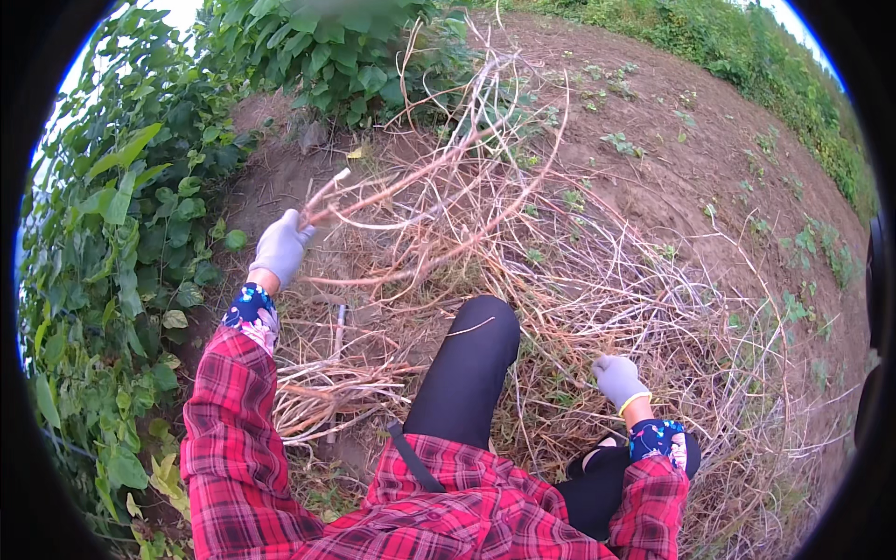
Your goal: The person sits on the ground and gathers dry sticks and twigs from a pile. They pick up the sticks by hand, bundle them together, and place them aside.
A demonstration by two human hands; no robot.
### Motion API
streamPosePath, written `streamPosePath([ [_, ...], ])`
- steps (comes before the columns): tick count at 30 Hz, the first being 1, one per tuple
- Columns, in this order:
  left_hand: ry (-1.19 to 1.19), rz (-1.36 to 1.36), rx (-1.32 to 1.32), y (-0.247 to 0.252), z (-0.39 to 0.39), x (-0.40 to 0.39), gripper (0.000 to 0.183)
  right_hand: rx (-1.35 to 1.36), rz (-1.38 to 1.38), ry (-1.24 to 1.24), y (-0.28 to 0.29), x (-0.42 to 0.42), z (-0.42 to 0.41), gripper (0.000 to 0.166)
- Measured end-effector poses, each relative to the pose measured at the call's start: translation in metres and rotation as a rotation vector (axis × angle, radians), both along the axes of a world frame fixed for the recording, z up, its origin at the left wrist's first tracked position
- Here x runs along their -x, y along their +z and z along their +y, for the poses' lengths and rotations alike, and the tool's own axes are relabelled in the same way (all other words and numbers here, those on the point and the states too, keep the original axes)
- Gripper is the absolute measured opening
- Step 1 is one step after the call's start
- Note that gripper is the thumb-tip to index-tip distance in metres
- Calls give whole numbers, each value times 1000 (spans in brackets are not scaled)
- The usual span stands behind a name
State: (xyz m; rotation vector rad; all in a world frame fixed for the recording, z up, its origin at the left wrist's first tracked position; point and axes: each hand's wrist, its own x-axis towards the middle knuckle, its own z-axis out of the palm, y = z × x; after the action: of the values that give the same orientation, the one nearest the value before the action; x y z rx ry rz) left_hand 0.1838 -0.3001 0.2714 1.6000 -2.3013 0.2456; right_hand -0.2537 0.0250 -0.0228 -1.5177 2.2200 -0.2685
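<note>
My left hand [281, 246], in a pale grey work glove, is closed around the cut end of a dry, forked branch [420, 176]. The branch reaches away to the upper right over a loose pile of dry twigs [609, 294]. At the lower right edge of that pile is my right hand [620, 381], in a matching glove with a yellow cuff edge. Its fingers are curled down among the stems, and their tips are hidden, so I cannot tell if it grips any. A smaller bundle of cut sticks [336, 395] lies on the ground left of my raised knee.
Leafy green vines [133, 231] form a wall along the left, and a broad-leaved bush [350, 56] stands ahead. Bare brown soil [672, 91] with scattered weeds slopes away on the right. My bent knee [483, 336] rises between the bundle and the pile.
</note>
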Motion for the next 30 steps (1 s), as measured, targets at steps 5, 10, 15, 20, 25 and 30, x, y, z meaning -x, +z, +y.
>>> streamPosePath([
  [5, -1, 143, -203, -11, 6, 12, 28, -32, -31, -25, -3, -4, 15, 22],
  [10, -161, 567, -396, 22, 35, 25, 19, 122, -168, -178, 1, -16, 29, 19],
  [15, -117, 855, -671, 15, 87, 43, 16, 305, -589, -310, 48, -72, 33, 22],
  [20, -438, 655, -572, -24, 127, 83, 18, 708, -1154, -211, 156, -143, 27, 69],
  [25, -432, 674, -751, -62, 166, 100, 22, 960, -1629, -321, 181, -154, 17, 88],
  [30, -929, 339, -382, -76, 190, 81, 17, 952, -1731, -313, 156, -158, 15, 81],
])
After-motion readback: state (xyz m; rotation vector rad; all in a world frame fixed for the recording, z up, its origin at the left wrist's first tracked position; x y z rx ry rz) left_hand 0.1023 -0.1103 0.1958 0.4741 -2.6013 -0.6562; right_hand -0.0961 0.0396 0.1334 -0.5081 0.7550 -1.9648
